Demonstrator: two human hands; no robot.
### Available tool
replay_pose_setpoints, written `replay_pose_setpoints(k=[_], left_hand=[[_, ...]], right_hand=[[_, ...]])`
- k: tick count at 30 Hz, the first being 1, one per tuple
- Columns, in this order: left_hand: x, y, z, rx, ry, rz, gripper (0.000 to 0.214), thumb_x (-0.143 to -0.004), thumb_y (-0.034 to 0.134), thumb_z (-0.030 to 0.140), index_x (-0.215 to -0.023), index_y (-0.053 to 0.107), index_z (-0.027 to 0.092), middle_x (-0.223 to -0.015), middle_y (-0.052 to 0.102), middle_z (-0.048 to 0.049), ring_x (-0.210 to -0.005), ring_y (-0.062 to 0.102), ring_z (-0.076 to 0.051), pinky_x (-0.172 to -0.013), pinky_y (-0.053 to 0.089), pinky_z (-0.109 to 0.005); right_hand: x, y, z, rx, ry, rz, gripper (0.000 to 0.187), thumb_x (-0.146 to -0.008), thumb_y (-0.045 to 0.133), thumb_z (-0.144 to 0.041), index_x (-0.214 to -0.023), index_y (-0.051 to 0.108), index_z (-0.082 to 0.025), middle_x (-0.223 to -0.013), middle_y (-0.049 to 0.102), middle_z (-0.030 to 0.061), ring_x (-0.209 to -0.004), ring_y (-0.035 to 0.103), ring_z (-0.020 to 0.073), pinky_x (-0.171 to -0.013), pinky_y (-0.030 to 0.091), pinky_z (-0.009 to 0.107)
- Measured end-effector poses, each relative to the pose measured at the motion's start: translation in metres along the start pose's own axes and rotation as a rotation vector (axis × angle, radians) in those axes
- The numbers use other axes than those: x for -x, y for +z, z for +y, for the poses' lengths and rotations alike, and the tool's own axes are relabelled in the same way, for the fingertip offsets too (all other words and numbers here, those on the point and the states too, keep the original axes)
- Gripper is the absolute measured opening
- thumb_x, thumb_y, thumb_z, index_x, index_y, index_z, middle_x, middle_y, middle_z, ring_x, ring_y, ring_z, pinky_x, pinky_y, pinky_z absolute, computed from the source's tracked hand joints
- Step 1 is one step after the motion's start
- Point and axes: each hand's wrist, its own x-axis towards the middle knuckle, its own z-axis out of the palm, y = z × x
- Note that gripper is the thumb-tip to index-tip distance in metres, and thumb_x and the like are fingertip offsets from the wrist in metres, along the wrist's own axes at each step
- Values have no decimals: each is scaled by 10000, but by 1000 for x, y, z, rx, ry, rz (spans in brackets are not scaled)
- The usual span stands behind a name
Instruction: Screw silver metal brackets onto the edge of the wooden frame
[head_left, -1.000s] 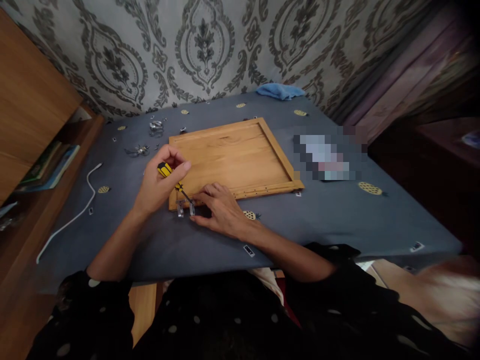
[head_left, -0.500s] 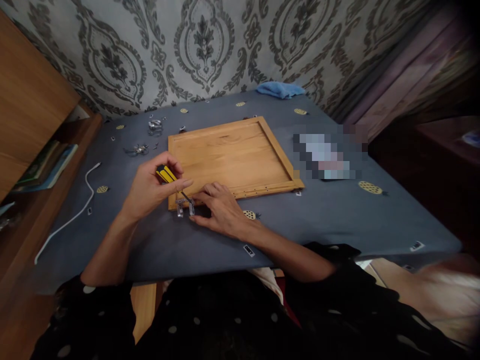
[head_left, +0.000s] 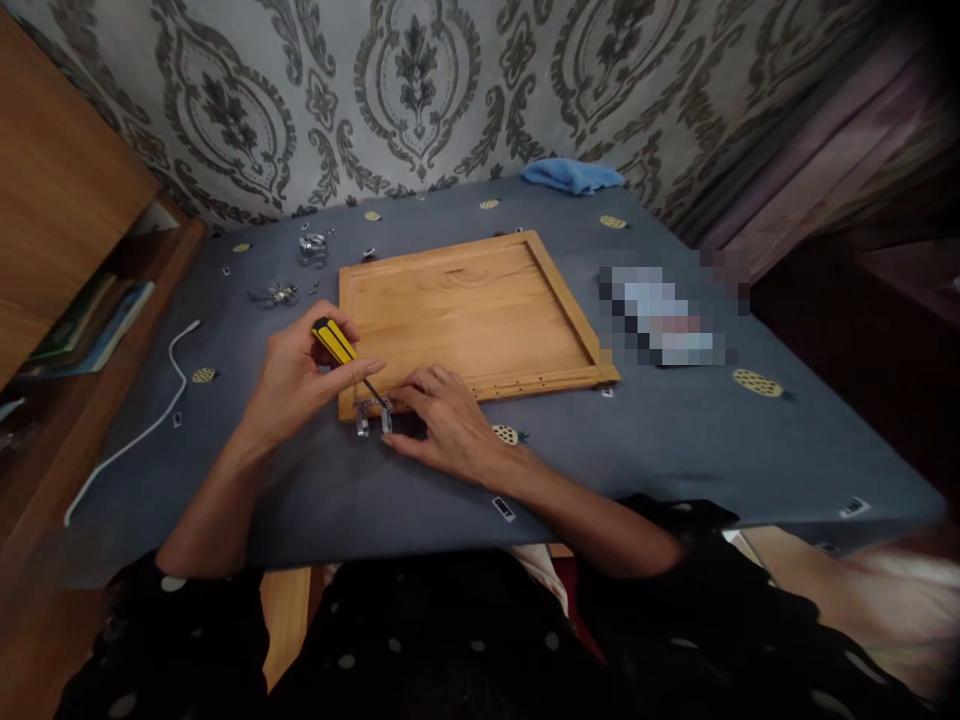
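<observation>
My left hand [head_left: 296, 375] grips a screwdriver [head_left: 334, 341] by its yellow and black handle. The shaft slants down to the right, and its tip is at a small silver metal hinge [head_left: 386, 416] on the near left edge of a framed wooden panel [head_left: 465, 320]. My right hand [head_left: 446, 425] steadies the hinge there, with thumb and fingertips around its right side. The panel lies flat on the table, and small dark holes run along its near edge. Exactly where the screwdriver tip meets the hinge is too small to make out.
Loose metal fittings [head_left: 279, 294] and more silver hardware [head_left: 313, 248] lie at the back left of the table [head_left: 450, 510]. A white cable [head_left: 184, 375] curves along the left side. A blue cloth [head_left: 571, 176] rests by the wall, and a blurred-out object [head_left: 664, 310] lies right of the panel.
The view has shifted slightly. The screwdriver handle looks turned a little in my left hand, while its tip stays at the hinge. My right hand keeps its place.
</observation>
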Motion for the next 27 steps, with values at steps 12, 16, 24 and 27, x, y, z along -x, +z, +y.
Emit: replay_pose_setpoints(k=[12,16,24,27], left_hand=[[4,-2,-8,-19,39,68,511,-684,882,293,-1119,626,214,-889,647,-4,-663,611,-129,-591,498,-218],[5,-5,-7,-60,52,26,518,-731,848,278,-1189,614,210,-902,649,-16,-712,639,-151,-621,513,-227],[7,-13,-5,-75,123,-124,570,-788,805,229,-1311,579,237,-979,639,-37,-860,655,-209,-780,535,-310],[7,-15,-4,-78,150,-171,582,-827,766,235,-1362,539,272,-1003,634,-44,-853,639,-210,-722,523,-298]], right_hand=[[0,-1,0,-11,4,-16,404,-874,737,-414,-1166,699,-136,-1190,660,137,-1084,536,297,-976,446,449],[-1,-2,0,0,8,-17,404,-869,746,-413,-1163,701,-139,-1160,662,133,-1062,536,290,-965,450,436],[-1,-2,0,-22,8,-22,409,-873,732,-421,-1173,698,-145,-1186,659,139,-1080,531,300,-956,448,451],[-1,-3,0,-25,9,-29,420,-872,736,-421,-1185,695,-145,-1197,656,134,-1082,529,293,-960,442,436]])
